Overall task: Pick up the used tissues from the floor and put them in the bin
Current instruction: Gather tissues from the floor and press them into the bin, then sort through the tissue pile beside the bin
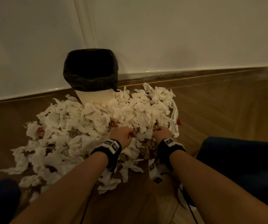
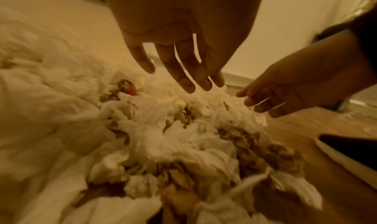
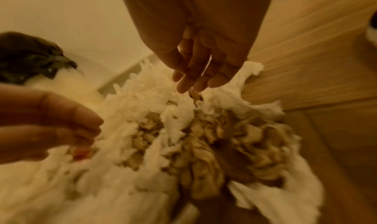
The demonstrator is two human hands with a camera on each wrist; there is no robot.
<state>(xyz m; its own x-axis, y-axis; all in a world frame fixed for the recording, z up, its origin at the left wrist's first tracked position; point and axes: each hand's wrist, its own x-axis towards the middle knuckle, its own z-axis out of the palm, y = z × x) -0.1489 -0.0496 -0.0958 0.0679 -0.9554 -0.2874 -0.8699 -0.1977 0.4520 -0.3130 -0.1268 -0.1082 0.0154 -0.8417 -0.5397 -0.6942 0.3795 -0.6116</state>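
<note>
A wide heap of crumpled white tissues [image 1: 89, 120] covers the wooden floor in front of a white bin [image 1: 96, 96] lined with a black bag [image 1: 89, 68]. Brown-stained scraps lie mixed into the heap [image 2: 240, 140]. My left hand [image 1: 132, 135] hovers over the near right part of the heap, fingers straight and spread [image 2: 183, 75], holding nothing. My right hand [image 1: 158, 131] is close beside it, its fingertips [image 3: 183, 87] pointing down and touching the tissues [image 3: 142, 98] next to a brown scrap. Nothing is lifted. In the right wrist view the bin [image 3: 67, 82] stands at the left.
The bin stands against a white wall [image 1: 178, 38] with a skirting board [image 1: 194, 75]. Bare wooden floor [image 1: 226, 110] extends to the right. A small red bit [image 1: 179, 121] lies at the heap's right edge. My knees in dark trousers [image 1: 243, 159] flank the heap.
</note>
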